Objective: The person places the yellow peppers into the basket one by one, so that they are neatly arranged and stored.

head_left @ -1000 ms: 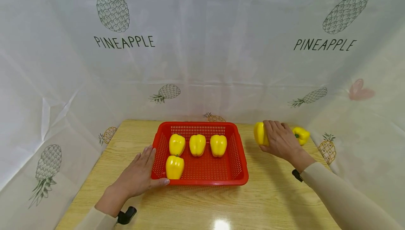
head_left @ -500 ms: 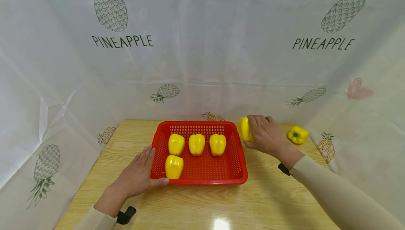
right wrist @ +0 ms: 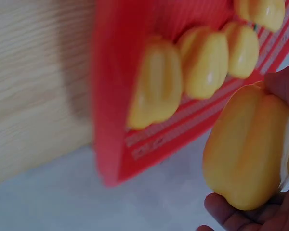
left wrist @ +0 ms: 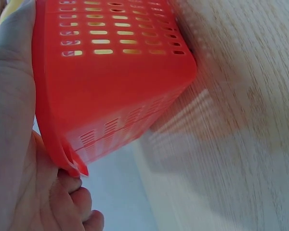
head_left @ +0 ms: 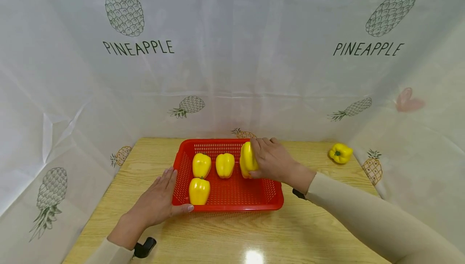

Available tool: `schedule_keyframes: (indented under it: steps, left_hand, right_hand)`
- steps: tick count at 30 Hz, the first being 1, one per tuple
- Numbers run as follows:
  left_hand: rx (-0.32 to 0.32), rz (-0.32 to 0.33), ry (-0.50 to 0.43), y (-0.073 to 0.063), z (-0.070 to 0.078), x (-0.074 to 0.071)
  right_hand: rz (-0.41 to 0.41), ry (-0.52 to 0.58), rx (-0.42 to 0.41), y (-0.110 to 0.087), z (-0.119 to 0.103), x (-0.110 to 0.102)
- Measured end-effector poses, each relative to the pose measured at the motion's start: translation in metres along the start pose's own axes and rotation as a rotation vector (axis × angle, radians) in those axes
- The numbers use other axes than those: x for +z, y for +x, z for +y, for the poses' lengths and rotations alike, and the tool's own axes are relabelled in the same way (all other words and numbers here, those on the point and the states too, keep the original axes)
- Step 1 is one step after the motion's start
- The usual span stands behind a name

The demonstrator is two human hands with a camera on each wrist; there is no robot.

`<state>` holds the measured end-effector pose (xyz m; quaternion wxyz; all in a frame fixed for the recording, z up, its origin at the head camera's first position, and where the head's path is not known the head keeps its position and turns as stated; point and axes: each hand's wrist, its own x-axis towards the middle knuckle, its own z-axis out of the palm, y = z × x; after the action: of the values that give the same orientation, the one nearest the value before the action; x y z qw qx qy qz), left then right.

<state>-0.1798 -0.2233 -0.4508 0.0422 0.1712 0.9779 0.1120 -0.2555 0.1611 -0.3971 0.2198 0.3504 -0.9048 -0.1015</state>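
Note:
My right hand (head_left: 273,159) holds a yellow bell pepper (head_left: 248,160) above the right side of the red basket (head_left: 236,208), with the thumb and fingers on either side of it. In the right wrist view the same bell pepper (right wrist: 250,149) appears clear of the others. It hides part of another bell pepper (right wrist: 156,84) below. My left hand (head_left: 154,201) rests at the basket's front left corner, fingers extended along the left rim and thumb across the front rim. Further bell peppers (head_left: 225,165) stand in the basket, along its back and left sides.
One more yellow bell pepper (head_left: 340,153) lies at the back right of the wooden table (head_left: 218,239). Behind and at both sides hangs a white sheet (head_left: 232,66) printed with pineapples. A black wrist strap piece (head_left: 145,248) shows at the left sleeve.
My right hand has carried the bell pepper leftwards from the table's right side to over the basket. The left hand has stayed at the basket's corner.

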Motion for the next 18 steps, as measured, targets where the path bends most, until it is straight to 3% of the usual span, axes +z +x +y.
schedule_keyframes:
  steps: [9,18]
  left_hand:
    - [-0.004,0.012,-0.007,0.0,-0.002,0.002]
    - [-0.002,0.012,-0.019,0.0,-0.002,0.002]
  right_hand:
    - [-0.156,0.044,-0.054,0.022,-0.041,0.003]
    - [-0.262,0.036,-0.064,0.03,-0.062,0.011]
